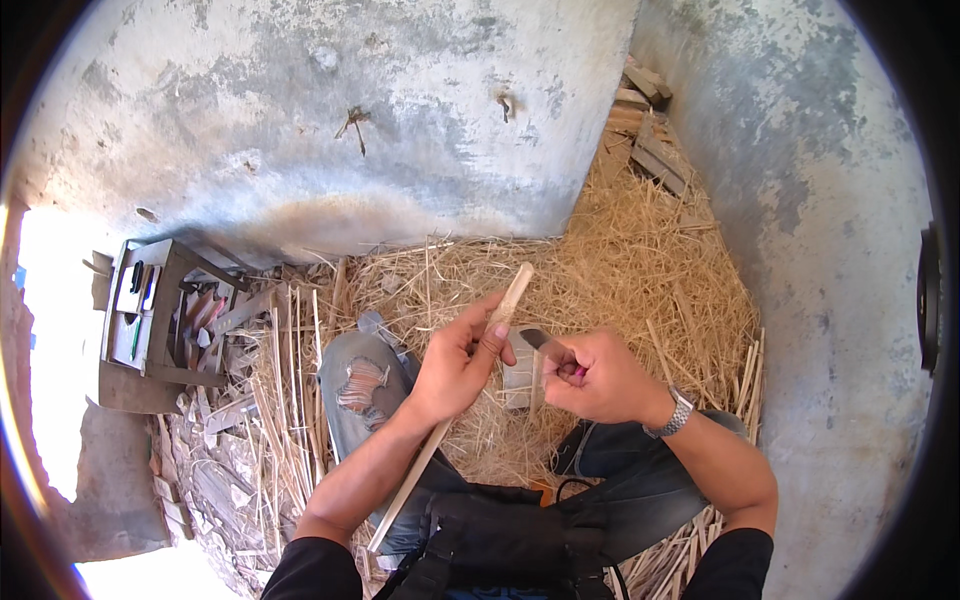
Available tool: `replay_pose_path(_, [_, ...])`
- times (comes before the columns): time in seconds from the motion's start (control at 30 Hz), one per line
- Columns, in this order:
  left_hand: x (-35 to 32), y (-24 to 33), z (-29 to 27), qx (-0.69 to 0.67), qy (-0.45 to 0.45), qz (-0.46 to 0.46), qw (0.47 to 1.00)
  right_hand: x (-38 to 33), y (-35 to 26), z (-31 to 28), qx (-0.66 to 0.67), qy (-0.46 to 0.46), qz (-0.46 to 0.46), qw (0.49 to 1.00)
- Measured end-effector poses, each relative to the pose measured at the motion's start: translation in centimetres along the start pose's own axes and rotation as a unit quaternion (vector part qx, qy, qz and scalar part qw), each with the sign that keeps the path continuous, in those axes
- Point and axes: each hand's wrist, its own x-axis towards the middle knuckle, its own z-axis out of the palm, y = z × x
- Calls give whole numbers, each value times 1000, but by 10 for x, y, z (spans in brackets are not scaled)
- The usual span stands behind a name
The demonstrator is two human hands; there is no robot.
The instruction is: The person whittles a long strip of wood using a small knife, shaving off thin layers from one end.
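Observation:
My left hand (455, 368) is closed around a long, pale wooden strip (408, 495). The strip slants from beside my left thigh up past my thumb, and its upper end sticks out beyond my fingers. In my closed right hand (608, 382) is a knife; its short dark blade (535, 338) points left toward the strip, with a gap between them. Most of the knife's handle is hidden by my fingers, though a bit of pink shows there. Below and between my hands stands a pale block (519, 375), partly covered by shavings.
Curly wood shavings (660, 270) cover the floor around my crossed legs. Long thin strips (290, 390) lie to the left, near a small wooden stand (150, 335) with pens on top. Boards (658, 165) are piled in the far corner. Worn walls (400, 110) close in ahead and right.

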Motion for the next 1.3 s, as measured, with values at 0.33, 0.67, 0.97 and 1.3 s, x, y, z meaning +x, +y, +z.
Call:
replay_pose_path(0.33, [-5, -1, 7, -113, -134, -33, 984, 5, 0, 0, -222, 192, -14, 956])
replay_pose_path(0.67, [-11, -7, 10, -184, -118, -92, 971, 12, 6, 13, -123, 179, 3, 976])
replay_pose_path(0.97, [-11, -11, 9, -245, -129, -99, 956, 7, 4, 29, -76, 136, 36, 987])
replay_pose_path(1.3, [-3, -5, 6, -265, -146, -65, 951, 5, 12, 19, 224, -16, 88, 970])
